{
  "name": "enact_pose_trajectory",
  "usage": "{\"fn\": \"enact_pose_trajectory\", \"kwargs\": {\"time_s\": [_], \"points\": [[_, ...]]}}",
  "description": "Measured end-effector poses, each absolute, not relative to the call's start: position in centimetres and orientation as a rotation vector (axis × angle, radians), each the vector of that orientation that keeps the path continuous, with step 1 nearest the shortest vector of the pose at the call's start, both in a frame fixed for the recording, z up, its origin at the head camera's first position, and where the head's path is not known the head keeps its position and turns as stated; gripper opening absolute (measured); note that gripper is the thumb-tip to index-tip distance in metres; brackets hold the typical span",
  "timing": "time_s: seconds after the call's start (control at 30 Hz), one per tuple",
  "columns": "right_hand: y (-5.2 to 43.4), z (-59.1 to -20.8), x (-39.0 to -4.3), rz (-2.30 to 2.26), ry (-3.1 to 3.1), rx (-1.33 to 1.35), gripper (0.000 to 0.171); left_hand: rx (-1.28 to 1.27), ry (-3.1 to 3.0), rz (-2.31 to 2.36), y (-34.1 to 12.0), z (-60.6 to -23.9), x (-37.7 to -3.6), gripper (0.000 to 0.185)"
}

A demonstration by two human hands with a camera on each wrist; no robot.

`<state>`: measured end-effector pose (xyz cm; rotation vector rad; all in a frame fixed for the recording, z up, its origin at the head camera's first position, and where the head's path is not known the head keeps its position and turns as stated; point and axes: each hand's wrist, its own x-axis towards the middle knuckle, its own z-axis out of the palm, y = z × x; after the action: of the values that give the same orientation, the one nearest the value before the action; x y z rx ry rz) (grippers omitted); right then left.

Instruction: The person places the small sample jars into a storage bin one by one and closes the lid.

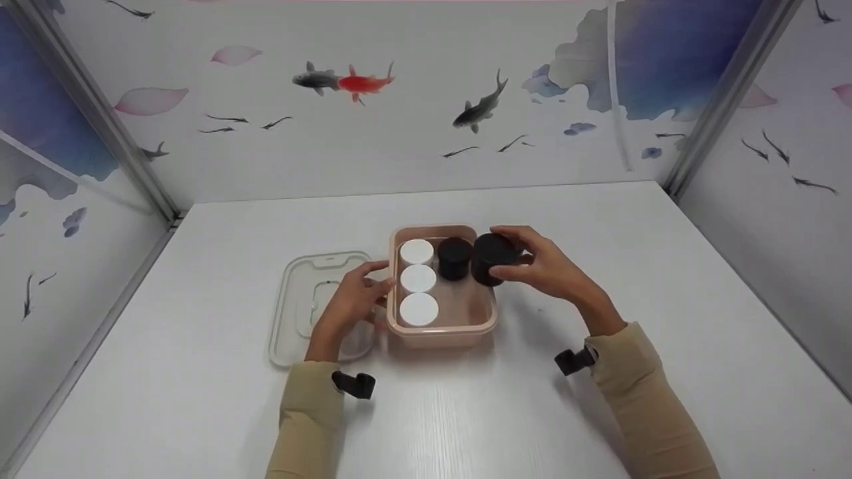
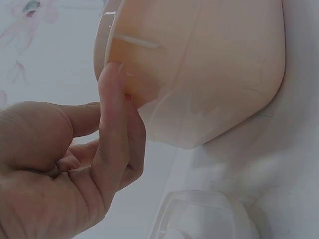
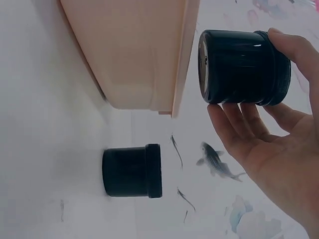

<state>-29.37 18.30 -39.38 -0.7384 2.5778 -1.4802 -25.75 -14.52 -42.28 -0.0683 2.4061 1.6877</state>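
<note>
- Two hands work at a pink box (image 1: pixel 442 329) in the middle of a white table (image 1: pixel 200 399).
- Right hand (image 1: pixel 542 266): its fingers and thumb are curled round a black jar (image 1: pixel 491 258), gripping it by the side and lidded end. The jar is lifted and tilted, above the right rim of the box; the right wrist view shows it just clear of that rim, its base facing the box.
- Left hand (image 1: pixel 353 299): its fingers are loosely bent and hold nothing; the fingertips (image 2: pixel 112 79) touch the left wall of the box just under its rim, as the left wrist view shows.
- Inside the box, three white-lidded jars stand in a row along the left side: a far one (image 1: pixel 417 251), a middle one (image 1: pixel 418 278) and a near one (image 1: pixel 419 309).
- A second black jar (image 1: pixel 454 257) stands upright in the far part of the box, right of the far white lid and just beside the held jar.
- The right wrist view shows another black jar (image 3: pixel 132 171) standing on the table beyond the box; this one is hidden in the head view.
- A clear lid (image 1: pixel 299 309) lies flat on the table left of the box, partly under the left hand.
- Both forearms wear beige sleeves (image 1: pixel 309 419).
- Walls printed with fish and petals close in the table on the left, far and right sides.
</note>
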Motion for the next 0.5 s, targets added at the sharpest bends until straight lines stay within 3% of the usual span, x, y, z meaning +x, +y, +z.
{"fn": "enact_pose_trajectory", "kwargs": {"time_s": [0.5], "points": [[15.5, -38.7, -29.9, -1.291, 2.570, -0.788, 0.064, -0.082, 2.414, 1.682, -14.4, -42.4, -25.9, 0.050]]}}
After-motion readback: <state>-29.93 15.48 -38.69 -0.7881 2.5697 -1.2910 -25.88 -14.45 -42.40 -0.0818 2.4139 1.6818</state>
